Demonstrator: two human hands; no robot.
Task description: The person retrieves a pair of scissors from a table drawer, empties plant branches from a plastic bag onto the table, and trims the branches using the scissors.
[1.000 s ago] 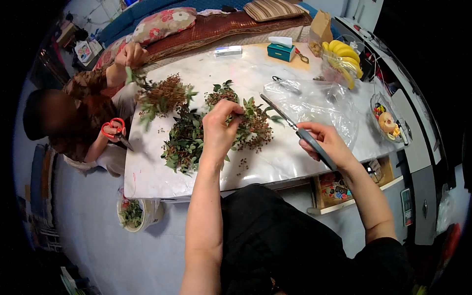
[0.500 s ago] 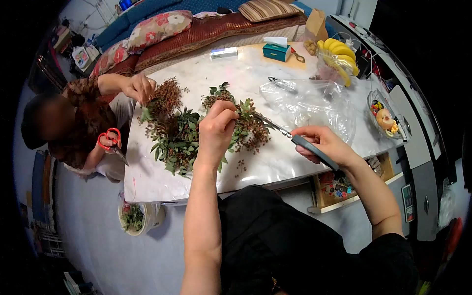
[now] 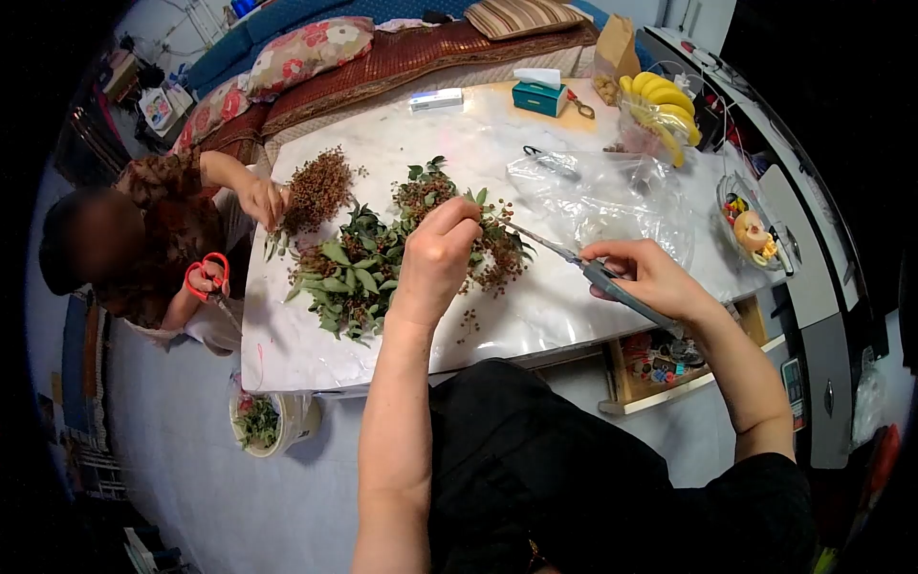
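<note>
My left hand [image 3: 442,253] is pinched closed over the berry sprigs [image 3: 497,258]; what its fingertips grip is too small to make out. My right hand [image 3: 641,277] holds grey-handled scissors [image 3: 612,287], their blades pointing up and left to the sprigs beside my left fingertips. Left of my left wrist lies a leafy green pile with berries [image 3: 354,277]. Farther left is a brown berry bunch [image 3: 320,189], next to a co-worker's hand [image 3: 262,201]. The co-worker's other hand [image 3: 207,277] holds red-handled scissors [image 3: 204,275].
A clear plastic bag [image 3: 612,206] lies right of the sprigs on the marble table [image 3: 516,330]. Behind it stand a green tissue box [image 3: 540,99] and bananas [image 3: 669,105]. A bucket with leaves [image 3: 284,430] is on the floor, and an open drawer [image 3: 660,387] juts out.
The blades of my scissors have moved in beside my left fingertips. The co-worker's raised hand has come down by the berry bunch, and leafy sprigs have been added to the pile.
</note>
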